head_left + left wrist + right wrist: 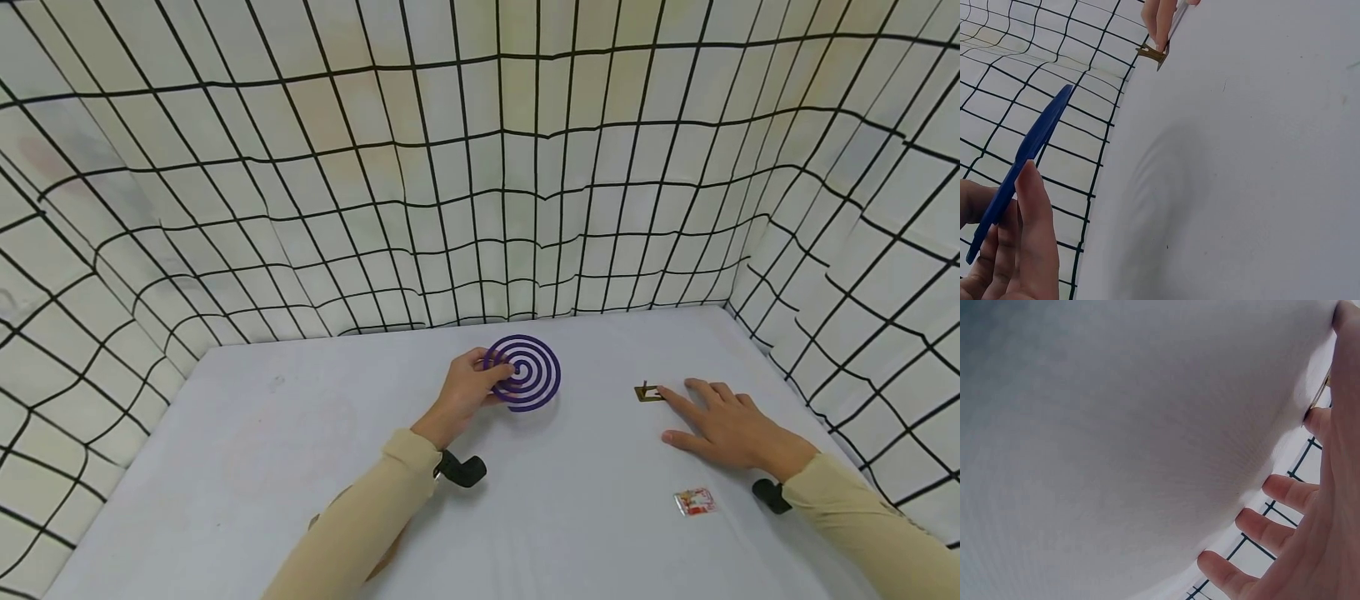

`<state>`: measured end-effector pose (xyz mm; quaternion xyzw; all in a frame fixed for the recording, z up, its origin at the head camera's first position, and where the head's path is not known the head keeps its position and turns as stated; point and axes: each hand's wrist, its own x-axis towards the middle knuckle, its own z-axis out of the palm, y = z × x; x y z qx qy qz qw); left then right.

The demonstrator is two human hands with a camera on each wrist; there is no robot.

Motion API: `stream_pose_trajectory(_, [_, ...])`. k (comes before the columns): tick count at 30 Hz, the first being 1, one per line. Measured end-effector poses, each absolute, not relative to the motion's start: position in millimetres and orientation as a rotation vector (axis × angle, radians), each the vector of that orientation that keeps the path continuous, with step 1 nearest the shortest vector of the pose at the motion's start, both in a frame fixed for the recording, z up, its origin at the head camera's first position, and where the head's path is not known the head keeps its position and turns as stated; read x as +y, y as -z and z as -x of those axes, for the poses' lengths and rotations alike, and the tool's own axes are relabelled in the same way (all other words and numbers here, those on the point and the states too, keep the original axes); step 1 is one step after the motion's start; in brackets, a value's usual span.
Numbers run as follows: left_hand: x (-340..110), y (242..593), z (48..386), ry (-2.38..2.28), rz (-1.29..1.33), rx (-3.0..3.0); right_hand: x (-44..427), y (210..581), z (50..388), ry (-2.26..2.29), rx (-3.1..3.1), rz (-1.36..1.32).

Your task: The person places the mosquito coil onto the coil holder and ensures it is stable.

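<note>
My left hand (459, 393) pinches a purple mosquito coil (534, 373) between thumb and fingers, above the white table. The left wrist view shows the coil (1034, 137) nearly edge-on and looking blue, its shadow on the table. To the right, a small brass-coloured metal coil stand (643, 393) lies on the table with a short prong sticking up. The index fingertip of my right hand (727, 429) touches the stand's right end; the other fingers are spread on the tabletop. In the right wrist view, fingertips (1285, 490) rest against the white surface.
A small red-and-white sachet (696, 502) lies on the white table (585, 517), nearer than my right hand. Something brown (388, 557) is mostly hidden beneath my left forearm. Black grid netting (517, 167) over white sheeting encloses the table's back and sides.
</note>
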<state>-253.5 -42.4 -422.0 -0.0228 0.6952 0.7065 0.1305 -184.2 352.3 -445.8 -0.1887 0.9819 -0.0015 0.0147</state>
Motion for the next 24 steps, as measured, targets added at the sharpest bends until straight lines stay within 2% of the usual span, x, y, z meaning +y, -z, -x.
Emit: stream_pose_trajectory(24, [-10, 435, 256, -2.050, 0.055, 1.971, 352, 445, 184, 0.018, 3.055, 0.581])
